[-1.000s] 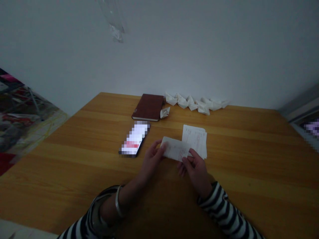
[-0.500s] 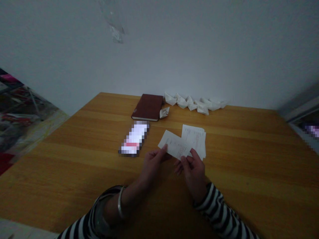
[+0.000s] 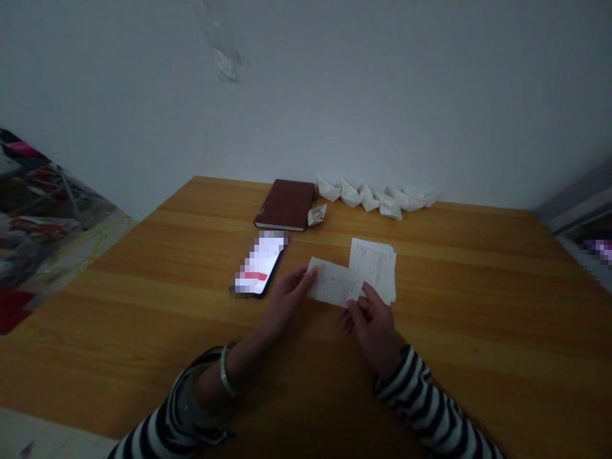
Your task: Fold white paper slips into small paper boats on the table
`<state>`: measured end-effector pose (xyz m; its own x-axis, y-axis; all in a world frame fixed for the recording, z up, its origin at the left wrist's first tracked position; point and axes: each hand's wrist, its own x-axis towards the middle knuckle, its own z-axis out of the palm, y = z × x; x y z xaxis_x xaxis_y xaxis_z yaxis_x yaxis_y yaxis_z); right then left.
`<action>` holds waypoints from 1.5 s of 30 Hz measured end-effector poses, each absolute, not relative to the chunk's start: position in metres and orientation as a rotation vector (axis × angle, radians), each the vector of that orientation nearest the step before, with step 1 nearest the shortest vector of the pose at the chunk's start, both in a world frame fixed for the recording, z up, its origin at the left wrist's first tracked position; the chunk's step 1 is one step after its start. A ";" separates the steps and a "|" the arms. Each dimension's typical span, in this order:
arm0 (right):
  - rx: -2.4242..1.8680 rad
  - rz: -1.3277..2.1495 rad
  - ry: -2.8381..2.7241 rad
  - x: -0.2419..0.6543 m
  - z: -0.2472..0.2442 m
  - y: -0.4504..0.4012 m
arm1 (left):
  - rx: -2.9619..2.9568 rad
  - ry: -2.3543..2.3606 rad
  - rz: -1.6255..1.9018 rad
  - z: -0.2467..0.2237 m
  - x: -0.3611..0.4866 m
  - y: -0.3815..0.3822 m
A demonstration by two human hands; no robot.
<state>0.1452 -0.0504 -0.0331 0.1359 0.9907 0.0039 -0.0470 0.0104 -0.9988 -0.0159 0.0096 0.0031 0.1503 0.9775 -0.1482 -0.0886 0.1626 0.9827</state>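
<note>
A small printed slip of paper (image 3: 333,284) is stretched between my two hands above the table. My left hand (image 3: 289,294) pinches its left end between thumb and fingers. At the lower right corner, my right hand (image 3: 371,324) grips the slip with thumb and forefinger, its other fingers curled beneath. Just behind the slip lies a stack of similar printed paper slips (image 3: 375,264), partly covered by the held one and by my right hand.
A lit phone (image 3: 261,264) lies left of my hands. Behind it is a dark red notebook (image 3: 285,205) with one folded paper boat (image 3: 317,215) at its side. Several more paper boats (image 3: 368,197) line the wall along the back edge of the wooden table (image 3: 478,287).
My left hand has shifted a little left and up, along the slip's left end. The slip now lies more level, its left end lower than before. My right hand has barely moved.
</note>
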 end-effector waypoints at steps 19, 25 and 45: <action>-1.258 1.168 -0.853 0.150 -0.025 -0.045 | 1.132 1.000 0.793 -0.004 -0.010 0.000; -1.271 1.032 -0.821 0.155 -0.023 -0.043 | 1.200 0.904 0.653 -0.003 -0.012 -0.004; -1.115 0.684 -1.597 0.178 -0.028 -0.035 | 0.810 0.865 0.687 -0.007 -0.023 0.010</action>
